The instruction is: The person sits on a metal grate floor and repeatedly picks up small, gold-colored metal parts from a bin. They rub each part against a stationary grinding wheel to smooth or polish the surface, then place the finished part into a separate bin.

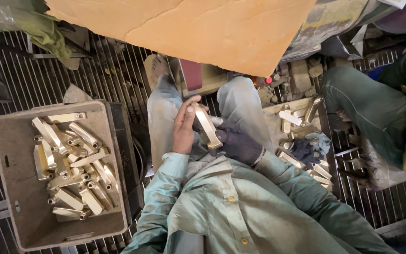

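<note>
The person sits over a metal grate floor (34,80), and both hands meet at the lap on one brass part (207,126). The bare left hand (183,126) closes around the part's upper end, thumb over its top. The gloved right hand (238,143) clamps the lower end from the other side. The part stands tilted, top leaning toward the left hand, held just above the knees.

To do this well, I judge that the grip should stay at the two ends, so the long face between the hands remains open to view. Turning it slowly by the wrists would show each side without a slip. The bare fingers should keep off any sharp edges.

At the person's left a grey crate (15,141) sits on the grate, holding a loose heap of similar brass parts (74,164); most lie along its far and right sides. At the right a tray (327,136) holds more parts and a dark spare glove (301,149). Beyond it, another person's green trouser leg (367,108) rests on the grate. Farthest off, a cardboard sheet (189,28) covers the top edge.
</note>
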